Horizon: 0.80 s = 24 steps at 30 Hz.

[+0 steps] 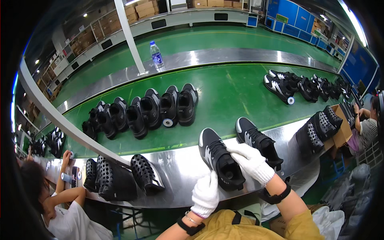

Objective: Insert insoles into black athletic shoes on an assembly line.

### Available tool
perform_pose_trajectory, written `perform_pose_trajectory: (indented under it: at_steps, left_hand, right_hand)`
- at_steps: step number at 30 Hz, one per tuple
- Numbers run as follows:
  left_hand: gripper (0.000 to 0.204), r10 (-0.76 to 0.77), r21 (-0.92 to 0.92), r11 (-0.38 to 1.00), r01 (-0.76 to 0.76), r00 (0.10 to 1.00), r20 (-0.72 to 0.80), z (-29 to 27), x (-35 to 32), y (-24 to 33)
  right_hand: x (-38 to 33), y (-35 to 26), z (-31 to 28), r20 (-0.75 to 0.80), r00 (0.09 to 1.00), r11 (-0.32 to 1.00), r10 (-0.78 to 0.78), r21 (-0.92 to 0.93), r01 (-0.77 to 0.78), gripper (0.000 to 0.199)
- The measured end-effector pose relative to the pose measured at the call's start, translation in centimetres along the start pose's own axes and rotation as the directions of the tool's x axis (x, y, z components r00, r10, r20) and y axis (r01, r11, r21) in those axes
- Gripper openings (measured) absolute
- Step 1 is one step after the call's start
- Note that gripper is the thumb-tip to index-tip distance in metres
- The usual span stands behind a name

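We see both gloved hands on one black-and-white shoe (pixel 218 158) lying on the steel ledge (pixel 176 168) beside the green belt (pixel 224 96). Our left hand (pixel 205 195) reaches up from below, wrist bent, fingers curled around the heel end. Our right hand (pixel 251 161) comes in from the right, forearm angled, fingers closed over the shoe's collar. A second matching shoe (pixel 256 140) lies just beside it

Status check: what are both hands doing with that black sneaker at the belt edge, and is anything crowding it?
Left hand gripping black sneaker at the heel. Right hand on its collar. Second sneaker close beside on the right; gap too fine to judge.
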<state>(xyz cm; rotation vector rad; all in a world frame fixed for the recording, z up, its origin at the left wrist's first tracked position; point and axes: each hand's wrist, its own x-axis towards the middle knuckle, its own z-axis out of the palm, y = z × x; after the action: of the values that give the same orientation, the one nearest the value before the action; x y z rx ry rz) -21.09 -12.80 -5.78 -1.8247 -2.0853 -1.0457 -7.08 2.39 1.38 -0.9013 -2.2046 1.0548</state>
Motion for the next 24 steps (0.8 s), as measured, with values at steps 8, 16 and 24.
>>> perform_pose_trajectory:
  at_steps: [8, 16, 24]
  left_hand:
    - [0.068, -0.156, -0.187, 0.965, 0.182, 0.977, 0.146, -0.2, 4.4, 0.2]
    - [0.067, -0.211, -0.179, 0.945, 0.272, 0.930, 0.302, -0.3, 6.0, -0.8]
    - [0.062, -0.005, -0.111, 0.993, 0.044, 0.945, 0.327, 2.1, 10.5, 3.9]
  right_hand:
    - [1.2, -4.0, 0.3, 0.220, 0.861, 0.698, -0.460, -0.510, 0.503, 0.009]
    - [-3.2, -2.8, -6.2, -0.059, 0.963, 0.865, -0.265, -0.457, 0.210, 0.036]
    - [-5.6, -2.3, -9.5, 0.370, 0.901, 0.897, 0.226, -0.440, -0.044, 0.075]
